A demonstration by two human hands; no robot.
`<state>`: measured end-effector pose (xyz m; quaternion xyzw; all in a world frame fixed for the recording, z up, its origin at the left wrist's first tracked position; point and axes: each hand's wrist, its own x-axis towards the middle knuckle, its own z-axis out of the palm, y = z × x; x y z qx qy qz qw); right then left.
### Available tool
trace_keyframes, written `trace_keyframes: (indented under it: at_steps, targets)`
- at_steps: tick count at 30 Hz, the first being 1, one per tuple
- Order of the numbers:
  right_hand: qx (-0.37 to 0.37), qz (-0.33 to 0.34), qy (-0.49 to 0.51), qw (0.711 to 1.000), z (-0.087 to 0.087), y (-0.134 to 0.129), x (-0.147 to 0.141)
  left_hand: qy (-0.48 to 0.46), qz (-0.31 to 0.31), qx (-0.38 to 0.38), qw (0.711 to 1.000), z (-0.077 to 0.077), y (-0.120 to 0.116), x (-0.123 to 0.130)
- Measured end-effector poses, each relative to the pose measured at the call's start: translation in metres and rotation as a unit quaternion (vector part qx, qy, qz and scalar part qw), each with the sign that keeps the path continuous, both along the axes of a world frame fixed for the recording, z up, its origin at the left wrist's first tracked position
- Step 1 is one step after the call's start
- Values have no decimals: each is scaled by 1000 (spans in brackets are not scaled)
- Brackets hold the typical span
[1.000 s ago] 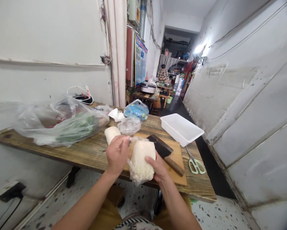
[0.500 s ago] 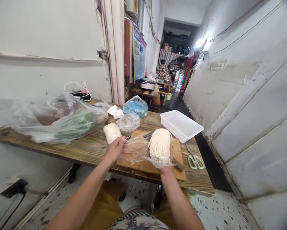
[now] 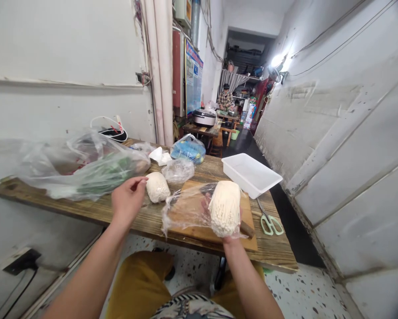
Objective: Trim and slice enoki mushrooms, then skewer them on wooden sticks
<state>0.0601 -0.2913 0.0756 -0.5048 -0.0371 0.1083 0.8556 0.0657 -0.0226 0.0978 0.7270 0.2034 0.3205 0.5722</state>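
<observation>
My right hand [image 3: 231, 239] supports a bundle of enoki mushrooms [image 3: 224, 208] from beneath, above the wooden cutting board [image 3: 250, 210]. Most of that hand is hidden by the bundle. Clear plastic wrap [image 3: 185, 210] hangs loose from it, spreading to the left over the board. To the left, my left hand [image 3: 128, 198] is raised with thumb and fingers pinched together. What they hold, if anything, is too small to make out. A second bundle of enoki mushrooms [image 3: 157, 188] lies on the table just right of those fingertips. A knife handle [image 3: 247, 229] shows on the board.
A white plastic tray [image 3: 248, 177] stands at the table's back right, with green-handled scissors [image 3: 270, 223] in front. Crumpled plastic [image 3: 178, 170], a blue bag [image 3: 188, 150] and a large bag of greens [image 3: 102, 175] lie behind and left. A person [image 3: 225, 98] stands far back.
My left hand has let go of the plastic wrap and moved left, past the second bundle. The wrap's free end now hangs loose. My right hand still holds its bundle, almost unmoved.
</observation>
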Motion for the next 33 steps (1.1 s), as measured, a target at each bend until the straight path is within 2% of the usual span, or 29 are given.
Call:
trace_keyframes:
  at_steps: [1,2,3,5,6,7,8,12,14,18,21,25,29,31,33]
  targets:
    - [7,-7,-2,1000,1,1,0,-8,-42,-40,998,4,-7,-5]
    - [20,-17,-5,1000,0,2,-1,-1,-121,-107,987,9,-18,-10]
    - [35,-26,-5,999,-1,3,-1,21,-216,-186,958,13,-30,-14]
    - [66,-24,7,997,-7,5,-2,79,-378,-317,866,18,-55,-21]
    - [79,-11,20,997,-10,6,-3,98,-426,-355,826,18,-66,-23]
    - [90,9,35,995,-14,6,-3,108,-453,-376,801,17,-76,-23]
    - [98,34,48,993,-17,6,-4,111,-464,-386,789,15,-83,-23]
    - [97,124,80,984,-18,10,-9,137,-451,-405,783,-2,-92,-16]
    - [82,112,68,988,-12,18,-15,169,-440,-434,767,-11,-90,-14]
    - [10,23,17,1000,7,41,-25,191,-408,-504,737,-27,-82,-18]
    - [-41,33,-8,999,22,49,-25,145,-397,-532,733,-36,-75,-25]
    - [-93,107,-10,990,29,38,-9,87,-405,-548,727,-38,-69,-35]
    - [-158,175,28,971,12,22,7,43,-419,-545,725,-38,-62,-39]
    - [-130,260,12,957,4,17,9,16,-457,-541,706,-43,-56,-40]
    - [-78,316,1,946,3,14,7,-20,-516,-540,664,-49,-49,-40]
